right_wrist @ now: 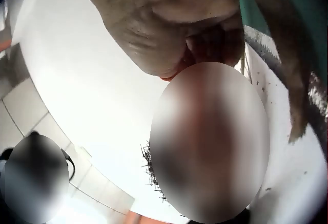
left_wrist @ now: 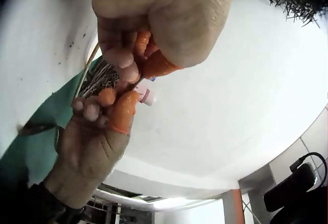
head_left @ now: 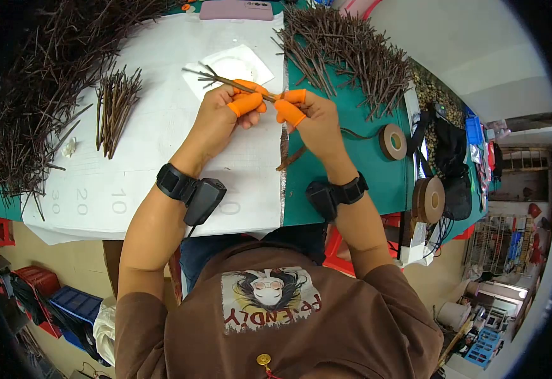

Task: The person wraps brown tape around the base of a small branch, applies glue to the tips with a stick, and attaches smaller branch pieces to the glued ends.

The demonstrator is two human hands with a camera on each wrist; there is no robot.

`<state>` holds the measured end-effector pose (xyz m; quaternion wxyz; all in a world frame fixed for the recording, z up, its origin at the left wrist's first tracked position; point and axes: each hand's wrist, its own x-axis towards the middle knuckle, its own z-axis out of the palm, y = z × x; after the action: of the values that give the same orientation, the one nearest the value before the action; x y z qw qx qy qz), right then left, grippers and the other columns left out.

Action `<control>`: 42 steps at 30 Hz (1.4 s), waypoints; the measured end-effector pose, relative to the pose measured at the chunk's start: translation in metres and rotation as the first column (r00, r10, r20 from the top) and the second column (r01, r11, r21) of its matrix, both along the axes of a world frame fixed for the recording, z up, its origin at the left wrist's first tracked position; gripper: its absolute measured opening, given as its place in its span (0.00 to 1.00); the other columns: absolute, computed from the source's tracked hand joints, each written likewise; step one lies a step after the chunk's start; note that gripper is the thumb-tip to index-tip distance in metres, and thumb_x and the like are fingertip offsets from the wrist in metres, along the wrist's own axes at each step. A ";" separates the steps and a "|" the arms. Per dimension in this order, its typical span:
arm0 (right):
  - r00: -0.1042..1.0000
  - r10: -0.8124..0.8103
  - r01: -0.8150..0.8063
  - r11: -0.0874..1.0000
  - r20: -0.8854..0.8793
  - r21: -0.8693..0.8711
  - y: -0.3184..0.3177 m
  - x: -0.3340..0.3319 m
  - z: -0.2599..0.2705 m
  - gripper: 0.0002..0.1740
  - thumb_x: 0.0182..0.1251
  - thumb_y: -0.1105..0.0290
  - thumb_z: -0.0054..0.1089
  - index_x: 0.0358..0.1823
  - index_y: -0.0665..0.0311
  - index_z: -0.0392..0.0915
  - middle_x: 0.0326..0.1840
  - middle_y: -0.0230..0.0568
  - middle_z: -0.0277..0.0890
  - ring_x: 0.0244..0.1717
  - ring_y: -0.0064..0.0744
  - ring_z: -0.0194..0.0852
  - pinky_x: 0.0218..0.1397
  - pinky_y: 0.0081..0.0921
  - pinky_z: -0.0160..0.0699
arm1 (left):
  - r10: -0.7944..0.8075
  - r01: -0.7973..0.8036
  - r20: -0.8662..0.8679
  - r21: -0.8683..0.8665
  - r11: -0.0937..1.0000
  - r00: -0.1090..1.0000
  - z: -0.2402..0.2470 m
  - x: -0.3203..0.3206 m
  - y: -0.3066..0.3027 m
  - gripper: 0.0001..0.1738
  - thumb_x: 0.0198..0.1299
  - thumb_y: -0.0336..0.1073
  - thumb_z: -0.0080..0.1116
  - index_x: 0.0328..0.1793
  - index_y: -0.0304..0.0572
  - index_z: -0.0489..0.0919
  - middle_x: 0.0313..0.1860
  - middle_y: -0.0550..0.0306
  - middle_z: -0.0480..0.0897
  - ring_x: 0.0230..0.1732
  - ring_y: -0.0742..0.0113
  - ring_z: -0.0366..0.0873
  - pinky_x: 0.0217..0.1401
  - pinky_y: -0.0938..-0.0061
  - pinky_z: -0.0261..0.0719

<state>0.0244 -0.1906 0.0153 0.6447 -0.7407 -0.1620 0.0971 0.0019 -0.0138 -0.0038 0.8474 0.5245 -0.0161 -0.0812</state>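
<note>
My left hand (head_left: 216, 120) grips a brown branched twig (head_left: 216, 78), its forked tips pointing up and left. My right hand (head_left: 319, 123) pinches the twig's lower end, the fingertips of both hands close together. Orange finger cots (head_left: 246, 104) cover the thumb and forefinger of each hand. In the left wrist view the left hand (left_wrist: 169, 19) is above and the right hand (left_wrist: 92, 142) below, their fingertips meeting. A brown tape strip (head_left: 292, 159) passes beneath the right wrist toward a tape roll (head_left: 392, 141). A blurred patch hides the fingertips in the right wrist view.
A small twig bundle (head_left: 115, 110) lies on the white sheet (head_left: 156, 183), beside a large heap of twigs (head_left: 23, 120). Cut twigs (head_left: 352, 57) are piled at the back right. A white square dish (head_left: 232, 66), a phone (head_left: 237, 10) and a second roll (head_left: 429, 199) are also around.
</note>
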 end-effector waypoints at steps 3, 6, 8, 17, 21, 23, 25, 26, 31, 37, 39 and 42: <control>0.964 0.089 -0.076 0.995 -0.252 0.062 -0.003 0.001 0.009 0.08 0.58 0.72 0.57 0.35 0.71 0.74 0.22 0.33 0.73 0.19 0.15 0.63 0.20 0.13 0.62 | -0.059 0.057 0.061 0.035 0.998 0.996 -0.001 0.000 0.002 0.09 0.60 0.31 0.51 0.45 0.35 0.74 0.30 0.57 0.78 0.23 0.79 0.71 0.26 0.89 0.70; 0.999 -0.032 0.032 0.999 -0.018 0.020 0.002 -0.001 -0.001 0.07 0.58 0.73 0.57 0.34 0.71 0.74 0.22 0.33 0.73 0.18 0.14 0.63 0.20 0.12 0.62 | 0.002 -0.007 -0.041 -0.108 0.994 0.999 0.007 -0.004 -0.007 0.11 0.60 0.32 0.52 0.45 0.34 0.74 0.30 0.57 0.78 0.24 0.80 0.71 0.26 0.89 0.69; 0.995 -0.061 0.065 0.997 0.080 -0.048 0.004 -0.003 -0.003 0.07 0.58 0.73 0.57 0.34 0.71 0.74 0.22 0.33 0.73 0.17 0.14 0.63 0.20 0.12 0.62 | 0.040 -0.042 -0.129 -0.010 0.999 0.991 0.008 -0.004 -0.008 0.11 0.59 0.33 0.52 0.45 0.33 0.75 0.30 0.57 0.79 0.24 0.80 0.71 0.26 0.89 0.69; 0.911 0.125 -0.059 0.982 -0.393 0.177 -0.008 0.007 -0.004 0.08 0.59 0.70 0.56 0.33 0.70 0.74 0.21 0.35 0.74 0.16 0.15 0.65 0.19 0.11 0.62 | -0.081 0.062 0.061 0.262 0.963 0.995 0.010 -0.004 -0.002 0.11 0.59 0.32 0.53 0.45 0.32 0.75 0.29 0.57 0.79 0.24 0.79 0.71 0.25 0.89 0.68; 0.979 0.007 0.023 0.989 -0.203 0.143 0.000 0.002 -0.006 0.09 0.61 0.69 0.54 0.33 0.70 0.75 0.21 0.35 0.74 0.15 0.15 0.65 0.18 0.11 0.62 | 0.033 -0.048 -0.145 -0.103 0.993 0.989 0.011 -0.004 -0.009 0.10 0.59 0.31 0.52 0.44 0.32 0.76 0.30 0.58 0.78 0.26 0.79 0.71 0.27 0.89 0.68; 0.995 -0.030 0.038 0.996 -0.100 0.081 0.003 0.001 -0.007 0.10 0.61 0.68 0.54 0.32 0.69 0.75 0.21 0.34 0.73 0.15 0.15 0.64 0.17 0.11 0.61 | 0.073 -0.089 -0.177 -0.080 0.993 0.981 0.004 -0.003 -0.010 0.10 0.58 0.31 0.54 0.44 0.34 0.77 0.29 0.60 0.78 0.25 0.80 0.70 0.27 0.89 0.67; 0.992 -0.013 0.018 0.999 -0.125 0.039 0.002 0.001 -0.006 0.10 0.62 0.67 0.53 0.32 0.69 0.74 0.20 0.34 0.72 0.14 0.15 0.62 0.17 0.11 0.61 | 0.086 -0.093 -0.149 -0.040 0.995 0.985 0.001 -0.002 -0.010 0.10 0.58 0.31 0.54 0.45 0.34 0.77 0.30 0.60 0.78 0.25 0.81 0.70 0.27 0.89 0.67; 0.979 0.018 -0.012 0.999 -0.201 0.034 0.000 0.002 -0.004 0.11 0.63 0.67 0.52 0.33 0.70 0.74 0.20 0.33 0.71 0.13 0.15 0.61 0.17 0.11 0.61 | 0.077 -0.078 -0.105 -0.010 0.997 0.991 0.003 -0.003 -0.008 0.11 0.58 0.30 0.53 0.45 0.33 0.76 0.31 0.60 0.78 0.25 0.80 0.70 0.27 0.89 0.68; 0.825 0.175 -0.058 0.972 -0.537 0.227 -0.008 0.007 -0.004 0.16 0.67 0.64 0.45 0.37 0.72 0.73 0.18 0.33 0.68 0.11 0.15 0.54 0.15 0.12 0.57 | -0.010 0.009 -0.031 -0.009 1.000 0.999 0.001 -0.003 -0.006 0.11 0.59 0.30 0.52 0.46 0.34 0.75 0.31 0.60 0.77 0.25 0.81 0.69 0.26 0.89 0.68; 0.847 0.144 0.002 0.962 -0.512 0.274 -0.007 0.007 0.002 0.24 0.69 0.56 0.40 0.41 0.74 0.73 0.18 0.33 0.66 0.12 0.15 0.53 0.17 0.13 0.57 | 0.023 -0.067 -0.174 -0.254 0.965 0.985 0.004 0.000 -0.003 0.08 0.60 0.32 0.51 0.42 0.35 0.75 0.29 0.60 0.76 0.24 0.81 0.69 0.22 0.91 0.67; 0.889 0.121 -0.008 0.968 -0.442 0.250 -0.007 0.008 0.001 0.25 0.69 0.54 0.39 0.42 0.74 0.73 0.18 0.33 0.66 0.13 0.15 0.53 0.18 0.13 0.57 | 0.058 -0.123 -0.235 -0.274 0.954 0.970 0.003 0.001 -0.002 0.07 0.60 0.33 0.51 0.40 0.36 0.75 0.29 0.59 0.76 0.24 0.81 0.70 0.21 0.91 0.67; 0.934 0.081 -0.015 0.982 -0.349 0.188 -0.003 0.006 -0.002 0.25 0.69 0.54 0.39 0.41 0.74 0.73 0.18 0.32 0.66 0.13 0.15 0.54 0.18 0.13 0.56 | 0.101 -0.176 -0.287 -0.249 0.953 0.953 0.001 0.004 -0.001 0.07 0.60 0.33 0.52 0.39 0.36 0.75 0.28 0.60 0.76 0.23 0.81 0.70 0.20 0.91 0.68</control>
<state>0.0304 -0.1937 0.0133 0.7259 -0.6446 -0.0692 0.2297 0.0055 -0.0147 -0.0030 0.9089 0.3874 0.1261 -0.0893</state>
